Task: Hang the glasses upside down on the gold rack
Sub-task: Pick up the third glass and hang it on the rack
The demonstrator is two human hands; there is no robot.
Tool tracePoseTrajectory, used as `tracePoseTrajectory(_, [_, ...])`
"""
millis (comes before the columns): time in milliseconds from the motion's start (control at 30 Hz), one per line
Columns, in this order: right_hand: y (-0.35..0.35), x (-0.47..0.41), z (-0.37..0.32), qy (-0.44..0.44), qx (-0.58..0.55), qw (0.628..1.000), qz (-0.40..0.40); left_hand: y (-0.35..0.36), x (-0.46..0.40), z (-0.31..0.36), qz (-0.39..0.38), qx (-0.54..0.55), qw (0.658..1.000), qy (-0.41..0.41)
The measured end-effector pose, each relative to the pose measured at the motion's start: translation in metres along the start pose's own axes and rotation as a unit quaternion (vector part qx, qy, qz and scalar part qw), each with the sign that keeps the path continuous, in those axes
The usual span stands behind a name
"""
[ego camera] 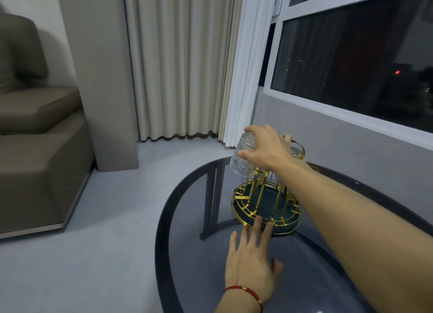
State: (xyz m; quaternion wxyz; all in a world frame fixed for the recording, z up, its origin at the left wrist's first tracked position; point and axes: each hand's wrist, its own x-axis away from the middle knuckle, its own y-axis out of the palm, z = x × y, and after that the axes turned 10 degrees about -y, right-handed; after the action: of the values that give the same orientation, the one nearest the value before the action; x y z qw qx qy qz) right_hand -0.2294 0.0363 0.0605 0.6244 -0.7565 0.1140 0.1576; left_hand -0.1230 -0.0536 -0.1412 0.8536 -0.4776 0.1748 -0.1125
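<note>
Dark glass table (187,219) by curtained window (351,55) (sofa left): right hand (264,148) grips inverted glass (242,158) over gold rack (262,205), left hand (250,261) spread flat.

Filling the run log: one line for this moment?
right hand: holds inverted glass at gold rack | left hand: open, near base

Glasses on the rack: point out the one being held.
The leftmost glass, mouth down, gripped by the right hand; the other glass behind sits untouched.

Home living room: sofa (35,130), curtains (178,62), glass table (187,254)
</note>
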Motion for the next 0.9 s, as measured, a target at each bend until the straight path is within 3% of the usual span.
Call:
tracePoseTrajectory(233, [0.018, -0.013, 0.002, 0.009, 0.131, 0.986, -0.099, 0.001, 0.0, 0.0, 0.0, -0.014, 1.0, -0.006])
tracePoseTrajectory(433, [0.021, -0.017, -0.004, 0.016, 0.133, 0.984, -0.121, -0.002, 0.0, -0.002, -0.01, -0.026, 1.0, -0.009])
tracePoseTrajectory(667, [-0.001, 0.084, 0.016, -0.061, -0.02, 0.993, 0.096, -0.001, 0.002, 0.006, -0.008, -0.049, 0.999, -0.018])
tracePoseTrajectory(800, [0.001, 0.176, 0.042, -0.033, -0.051, 0.992, 0.108, 0.001, 0.004, 0.024, -0.02, -0.089, 0.994, -0.057])
tracePoseTrajectory(900, [0.003, 0.241, 0.069, 0.01, -0.054, 0.988, 0.141, -0.001, 0.012, 0.052, -0.025, -0.079, 0.996, -0.037])
